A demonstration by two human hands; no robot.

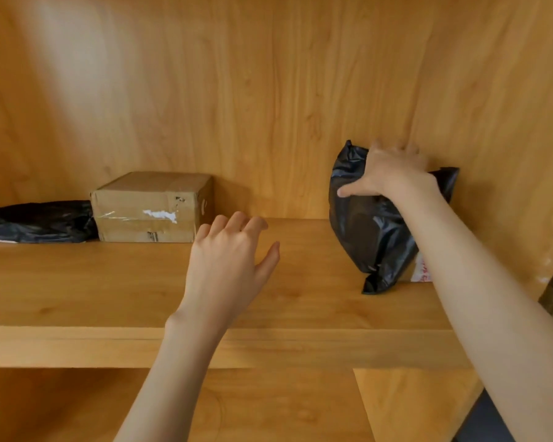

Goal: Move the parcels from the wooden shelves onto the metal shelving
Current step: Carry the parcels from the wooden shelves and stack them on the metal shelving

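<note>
At nine o'clock on the shelf (pixel 141 282) lie a flat bag (pixel 39 221) and a box (pixel 150 207). The left hand (pixel 229 263) hovers open at centre. At three o'clock the right hand (pixel 393 172) grips the upright bag (pixel 374 237) by its top; better to bring the left underneath before lifting, since thin plastic may slip.

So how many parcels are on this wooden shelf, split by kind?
Black plastic bag parcels: 2, one lying at far left, one upright gripped by the right hand at
Cardboard box: 1
Total: 3
</note>
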